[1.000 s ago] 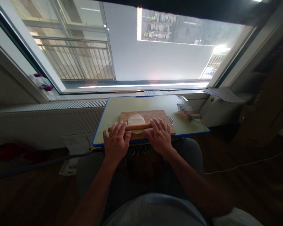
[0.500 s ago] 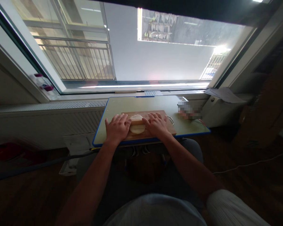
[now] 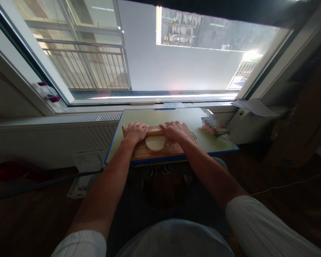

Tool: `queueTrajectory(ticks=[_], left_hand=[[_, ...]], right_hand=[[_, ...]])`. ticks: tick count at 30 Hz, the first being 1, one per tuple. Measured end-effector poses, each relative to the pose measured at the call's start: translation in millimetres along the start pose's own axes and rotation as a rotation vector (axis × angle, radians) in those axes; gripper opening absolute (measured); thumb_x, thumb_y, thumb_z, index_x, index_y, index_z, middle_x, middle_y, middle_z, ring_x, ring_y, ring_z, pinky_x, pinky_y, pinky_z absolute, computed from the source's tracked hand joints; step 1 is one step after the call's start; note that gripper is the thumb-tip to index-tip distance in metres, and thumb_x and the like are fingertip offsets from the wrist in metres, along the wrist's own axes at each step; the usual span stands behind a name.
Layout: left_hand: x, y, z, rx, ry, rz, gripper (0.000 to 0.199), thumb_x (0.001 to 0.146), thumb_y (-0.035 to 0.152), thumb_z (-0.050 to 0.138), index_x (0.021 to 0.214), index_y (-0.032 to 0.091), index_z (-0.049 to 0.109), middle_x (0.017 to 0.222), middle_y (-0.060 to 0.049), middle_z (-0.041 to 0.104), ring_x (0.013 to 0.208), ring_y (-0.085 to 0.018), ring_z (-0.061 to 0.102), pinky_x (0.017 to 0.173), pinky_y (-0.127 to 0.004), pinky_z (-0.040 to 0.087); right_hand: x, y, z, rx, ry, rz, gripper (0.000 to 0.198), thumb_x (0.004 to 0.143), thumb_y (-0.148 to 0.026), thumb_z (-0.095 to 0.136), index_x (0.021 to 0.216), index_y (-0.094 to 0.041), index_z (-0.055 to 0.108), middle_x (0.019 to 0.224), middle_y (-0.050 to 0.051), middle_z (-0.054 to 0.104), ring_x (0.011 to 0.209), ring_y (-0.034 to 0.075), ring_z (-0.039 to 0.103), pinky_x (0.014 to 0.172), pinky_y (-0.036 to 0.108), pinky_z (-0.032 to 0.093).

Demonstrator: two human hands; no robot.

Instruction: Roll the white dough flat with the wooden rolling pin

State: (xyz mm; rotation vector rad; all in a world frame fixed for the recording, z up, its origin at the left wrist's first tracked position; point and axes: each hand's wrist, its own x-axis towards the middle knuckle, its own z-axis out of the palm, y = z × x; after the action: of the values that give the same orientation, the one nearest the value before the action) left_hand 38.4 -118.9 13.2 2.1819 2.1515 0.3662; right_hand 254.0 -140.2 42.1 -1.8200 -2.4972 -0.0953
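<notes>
A wooden rolling pin (image 3: 155, 132) lies crosswise over the far edge of a flat, pale round of dough (image 3: 155, 143). My left hand (image 3: 135, 132) covers the pin's left end, fingers over the top and pointing away from me. Its right end is under my right hand (image 3: 176, 131), whose fingers bend over it in the same way. Both ends of the pin are hidden by my hands. Beneath the dough is a wooden cutting board (image 3: 147, 154) with a metal ring handle (image 3: 194, 136) on its right side. White flour dusts the board to the right of the dough.
The board rests on a small pale-green table (image 3: 139, 116) with a blue rim. A blurred-out object (image 3: 216, 125) sits on its right side. Behind stand a radiator (image 3: 96, 117) and a window sill. Papers (image 3: 253, 107) lie at right, a plastic bottle (image 3: 48, 93) at left.
Both hands have pushed the rolling pin forward, away from me, to the far edge of the dough. More of the dough now shows on my side of the pin.
</notes>
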Motion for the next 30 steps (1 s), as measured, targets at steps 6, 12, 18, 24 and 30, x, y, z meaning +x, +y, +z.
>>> queueTrajectory(ticks=[6, 12, 18, 24, 30], left_hand=[[17, 2, -7, 0.057, -0.117, 0.001, 0.051, 0.104, 0.052, 0.040, 0.143, 0.037, 0.070, 0.162, -0.010, 0.059, 0.145, -0.041, 0.052, 0.121, -0.079, 0.031], [5, 4, -4, 0.044, -0.051, -0.013, 0.055, 0.107, 0.051, 0.031, 0.140, 0.035, 0.072, 0.161, -0.009, 0.061, 0.146, -0.040, 0.053, 0.124, -0.077, 0.028], [-22, 5, 0, 0.017, 0.059, 0.026, 0.058, 0.109, 0.051, 0.026, 0.134, 0.035, 0.075, 0.158, -0.006, 0.065, 0.144, -0.035, 0.056, 0.125, -0.071, 0.030], [-49, 6, -2, -0.012, 0.124, 0.052, 0.055, 0.110, 0.051, 0.030, 0.136, 0.031, 0.075, 0.158, -0.007, 0.065, 0.146, -0.033, 0.056, 0.125, -0.064, 0.036], [-78, 5, 4, -0.083, 0.207, 0.049, 0.056, 0.110, 0.050, 0.035, 0.149, 0.025, 0.067, 0.160, -0.009, 0.063, 0.153, -0.033, 0.051, 0.127, -0.063, 0.035]], right_hand=[[9, 1, -8, 0.029, -0.103, 0.055, 0.048, 0.113, -0.050, 0.038, 0.157, -0.044, 0.055, 0.162, 0.010, 0.057, 0.143, 0.039, 0.051, 0.115, 0.066, 0.040], [6, 0, 0, 0.045, -0.053, 0.071, 0.046, 0.114, -0.049, 0.037, 0.150, -0.041, 0.062, 0.155, 0.010, 0.063, 0.139, 0.036, 0.054, 0.117, 0.062, 0.037], [-12, -2, 12, 0.050, 0.056, 0.051, 0.043, 0.113, -0.046, 0.041, 0.139, -0.029, 0.071, 0.142, 0.013, 0.072, 0.134, 0.033, 0.058, 0.115, 0.050, 0.037], [-29, -7, 27, 0.157, 0.205, 0.121, 0.052, 0.115, -0.056, 0.034, 0.133, -0.030, 0.075, 0.148, 0.009, 0.071, 0.142, 0.034, 0.053, 0.124, 0.057, 0.032], [-47, -13, 40, 0.292, 0.242, 0.209, 0.061, 0.113, -0.060, 0.040, 0.156, -0.022, 0.060, 0.166, 0.010, 0.056, 0.159, 0.035, 0.039, 0.131, 0.065, 0.026]])
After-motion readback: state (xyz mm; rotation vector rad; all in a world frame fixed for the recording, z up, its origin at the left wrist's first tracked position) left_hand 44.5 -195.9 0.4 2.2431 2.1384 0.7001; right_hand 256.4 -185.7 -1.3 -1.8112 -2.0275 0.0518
